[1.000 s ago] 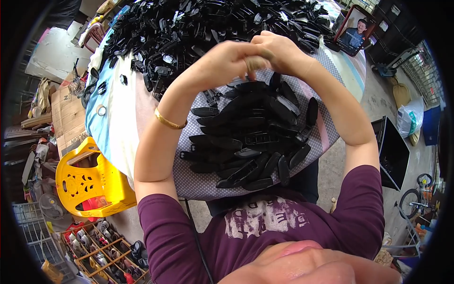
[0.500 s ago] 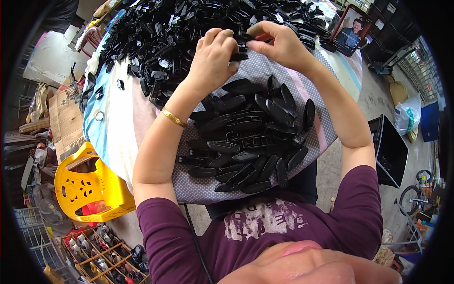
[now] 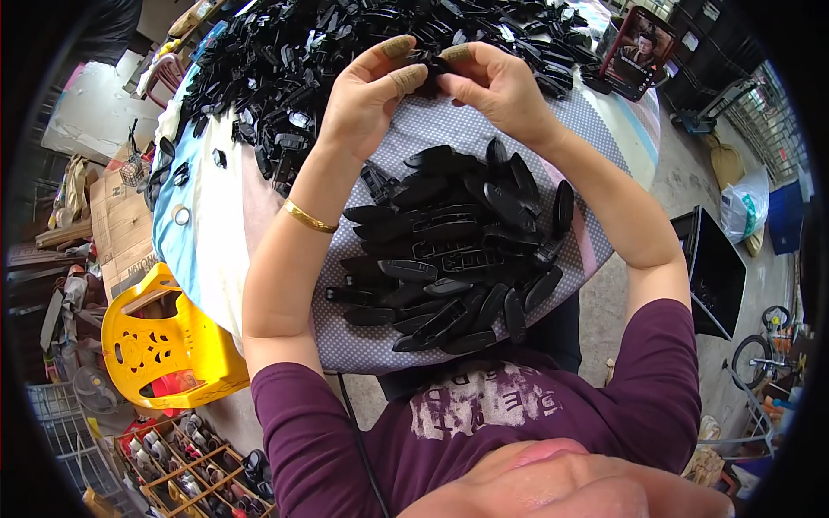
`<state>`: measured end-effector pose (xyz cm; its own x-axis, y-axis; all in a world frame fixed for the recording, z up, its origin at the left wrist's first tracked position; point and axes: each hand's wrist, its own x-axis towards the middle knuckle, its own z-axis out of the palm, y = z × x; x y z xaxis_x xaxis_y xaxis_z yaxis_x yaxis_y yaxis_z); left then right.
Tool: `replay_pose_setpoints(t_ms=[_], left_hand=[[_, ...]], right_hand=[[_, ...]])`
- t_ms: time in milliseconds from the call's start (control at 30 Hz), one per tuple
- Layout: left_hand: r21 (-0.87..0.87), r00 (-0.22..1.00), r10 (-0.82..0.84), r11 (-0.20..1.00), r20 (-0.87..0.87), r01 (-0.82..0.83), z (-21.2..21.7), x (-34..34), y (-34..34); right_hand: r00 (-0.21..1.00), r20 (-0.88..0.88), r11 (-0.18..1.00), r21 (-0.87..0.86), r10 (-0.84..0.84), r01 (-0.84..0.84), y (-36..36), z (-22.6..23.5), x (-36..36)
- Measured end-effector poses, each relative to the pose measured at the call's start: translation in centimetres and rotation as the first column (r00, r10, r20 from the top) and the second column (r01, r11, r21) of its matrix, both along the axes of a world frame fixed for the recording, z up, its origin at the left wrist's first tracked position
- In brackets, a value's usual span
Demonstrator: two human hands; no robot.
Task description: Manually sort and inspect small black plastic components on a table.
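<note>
Behind the table (image 3: 345, 341), what looks like a cluttered workshop or storeroom is going on: yellow plastic chair (image 3: 142, 345) sitting off left, shoe rack (image 3: 194, 457) lurking below, phone (image 3: 637, 56) standing lit near the right edge. So, going by the head view (the only one), the person's right hand (image 3: 508, 93) is pinching a small black part (image 3: 436, 72) between thumb and index finger, just beside the big heap (image 3: 289, 82). Left hand (image 3: 367, 99) is facing it, thumb and index slightly parted around the part's other side; can't tell if they're actually gripping. Biggest worry, imo: the part's smooth and tiny, so a sloppy pinch could be sending it into that heap, where everything's looking the same. Forearms are also arching over the near pile (image 3: 451, 226), so a low elbow could be knocking pieces loose. Texture-wise, those pieces are looking like hard, leaf-shaped plastic, some glossy, some ribbed, lying on a dotted grey cloth. Tan wraps (image 3: 406, 79) are covering some fingertips.
</note>
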<state>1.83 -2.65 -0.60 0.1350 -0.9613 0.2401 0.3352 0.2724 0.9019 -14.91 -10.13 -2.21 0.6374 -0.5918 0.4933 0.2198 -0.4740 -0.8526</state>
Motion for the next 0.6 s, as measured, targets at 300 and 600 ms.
replay_pose_setpoints(t_ms=[300, 600], left_hand=[[-0.144, 0.934, 0.255, 0.964, 0.249, -0.224, 0.4, -2.0, 0.5], [-0.1, 0.957, 0.237, 0.97, 0.168, -0.222, 0.5, -2.5, 0.6]], right_hand=[[0.997, -0.002, 0.994, -0.081, -0.074, 0.073, -0.3, 0.2, -0.3], [0.984, -0.066, 0.948, -0.284, -0.168, 0.142, 0.6, 0.3, -0.1]])
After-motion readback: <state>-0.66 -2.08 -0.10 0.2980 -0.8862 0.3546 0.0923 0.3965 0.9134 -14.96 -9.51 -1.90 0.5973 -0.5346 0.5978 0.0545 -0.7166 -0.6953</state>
